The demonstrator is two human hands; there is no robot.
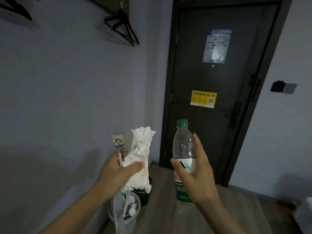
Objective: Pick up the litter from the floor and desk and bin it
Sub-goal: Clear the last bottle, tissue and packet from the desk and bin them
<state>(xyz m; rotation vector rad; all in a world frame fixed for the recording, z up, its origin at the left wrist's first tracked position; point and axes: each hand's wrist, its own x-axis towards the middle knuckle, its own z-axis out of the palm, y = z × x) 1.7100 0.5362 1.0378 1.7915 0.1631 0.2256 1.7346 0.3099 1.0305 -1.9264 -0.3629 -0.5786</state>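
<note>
A person stood before a dark door [211,81], both hands full of gathered litter held up at chest level above the floor [165,188].

The right hand [197,174] was wrapped around the middle of a clear water bottle [183,149] with a green cap, thumb on the label and fingers curled round its far side. The bottle looked empty (no water line showed), so it was probably light and thin-walled, smooth, and likely to dent if squeezed. The labelled waist seemed the surest place to hold it.

The left hand [116,173] clutched a crumpled white tissue [141,149], the thumb pressing it against the fingers. Soft and almost weightless, it would likely compress to nothing and needed only a pinch, though loose folds could slip free.

Below that hand was a clear plastic cup [125,211] holding a straw and scraps. Whether the hand carried it could not be told. A dark round object just behind it may have been the bin.

A narrow printed wrapper [119,142] stood up from the same left grip beside the tissue, flimsy and easily dropped.
</note>
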